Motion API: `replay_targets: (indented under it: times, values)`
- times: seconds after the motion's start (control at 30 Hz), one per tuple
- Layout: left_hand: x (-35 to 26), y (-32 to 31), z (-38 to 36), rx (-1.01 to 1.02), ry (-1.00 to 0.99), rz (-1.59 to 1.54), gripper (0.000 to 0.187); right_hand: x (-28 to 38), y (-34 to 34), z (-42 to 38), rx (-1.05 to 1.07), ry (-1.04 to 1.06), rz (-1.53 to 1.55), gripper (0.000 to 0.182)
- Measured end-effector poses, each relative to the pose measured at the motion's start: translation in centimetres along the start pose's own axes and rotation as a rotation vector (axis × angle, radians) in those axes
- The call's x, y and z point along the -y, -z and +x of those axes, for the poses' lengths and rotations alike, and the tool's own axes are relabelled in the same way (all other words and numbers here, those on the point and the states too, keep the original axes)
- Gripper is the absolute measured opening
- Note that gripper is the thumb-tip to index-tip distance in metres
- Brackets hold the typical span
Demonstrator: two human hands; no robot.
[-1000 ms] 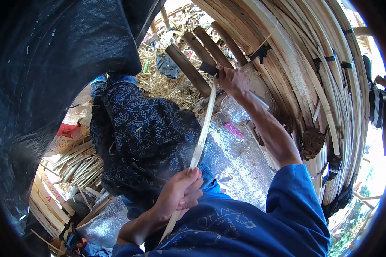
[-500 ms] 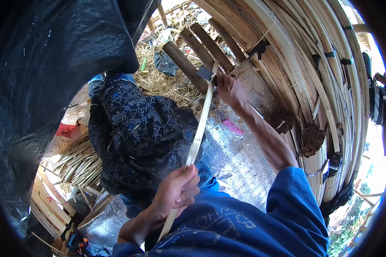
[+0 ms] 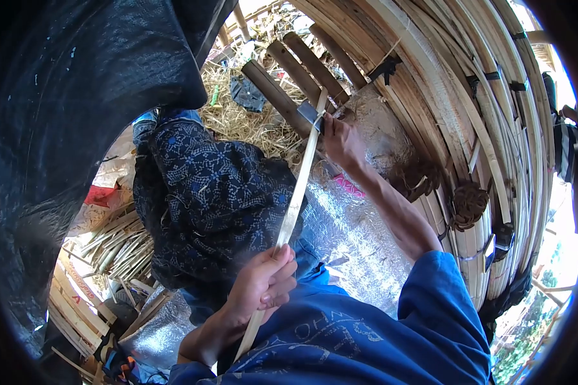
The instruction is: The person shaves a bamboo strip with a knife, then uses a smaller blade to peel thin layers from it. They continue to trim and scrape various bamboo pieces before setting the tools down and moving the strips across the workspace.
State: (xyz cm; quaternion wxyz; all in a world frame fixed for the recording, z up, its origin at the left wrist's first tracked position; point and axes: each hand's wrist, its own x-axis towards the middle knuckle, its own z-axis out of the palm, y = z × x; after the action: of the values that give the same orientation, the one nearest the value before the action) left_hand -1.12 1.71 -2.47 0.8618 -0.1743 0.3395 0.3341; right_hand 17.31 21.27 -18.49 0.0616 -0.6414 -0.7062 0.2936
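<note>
One pale strip (image 3: 300, 186) held, with a flat blade (image 3: 309, 114) across it

Fingers of the left hand (image 3: 263, 282) are curled together and clamped on the strip near its lower, near part, thumb along the top. The strip slants from the blue shirt (image 3: 359, 333) up to the far side, over the edge of a patterned dark cloth (image 3: 205, 179). At its far end the right hand (image 3: 340, 138) has its fingers closed by the blade; its grip on the handle is too hidden to tell.

Just beyond the blade lie brown bamboo tubes (image 3: 273, 93), with straw (image 3: 263, 131) to their left. A silvery sheet (image 3: 359, 234) spreads right of the strip, and long wooden slats (image 3: 456, 77) stack along the right.
</note>
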Motion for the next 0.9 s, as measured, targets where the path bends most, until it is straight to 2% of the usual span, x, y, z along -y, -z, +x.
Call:
replay_targets:
  times: [0.17, 0.23, 0.27, 0.37, 0.5, 0.57, 0.6, 0.67, 0.8, 0.9]
  values:
    - [0.2, 0.6, 0.1, -0.009, 0.004, 0.011, 0.025, 1.0, 1.6, 0.5, 0.150, -0.117, -0.029, 0.053]
    - [0.2, 0.7, 0.2, 0.004, -0.005, 0.019, 0.025, 0.0, 1.5, 1.4, 0.281, -0.141, -0.043, 0.052]
    - [0.2, 0.7, 0.2, 0.002, -0.007, 0.030, 0.025, -0.6, 1.6, 1.6, 0.279, -0.133, -0.043, 0.052]
    - [0.3, 0.9, 0.2, 0.012, -0.021, 0.036, 0.025, -1.2, 2.4, 2.1, 0.346, 0.029, 0.228, 0.046]
    - [0.5, 0.9, 0.2, 0.028, -0.026, 0.034, 0.025, -2.0, 1.4, 4.1, 0.294, 0.057, 0.155, 0.047]
    - [0.4, 0.8, 0.2, 0.019, -0.024, 0.042, 0.025, -0.9, 1.4, 5.0, 0.282, -0.099, 0.128, 0.049]
    - [0.4, 0.8, 0.2, 0.009, -0.019, 0.050, 0.025, -0.7, 1.3, 5.0, 0.283, -0.099, 0.131, 0.049]
    - [0.4, 0.8, 0.2, 0.015, -0.021, 0.043, 0.024, -0.2, 1.0, 5.2, 0.099, 0.022, -0.036, 0.055]
    - [0.4, 0.8, 0.2, 0.020, -0.012, 0.021, 0.024, 0.9, 1.1, 4.3, 0.108, -0.046, -0.140, 0.059]
    - [0.3, 0.6, 0.1, 0.018, -0.008, 0.017, 0.025, 0.4, 0.3, 3.4, 0.008, -0.011, -0.137, 0.058]
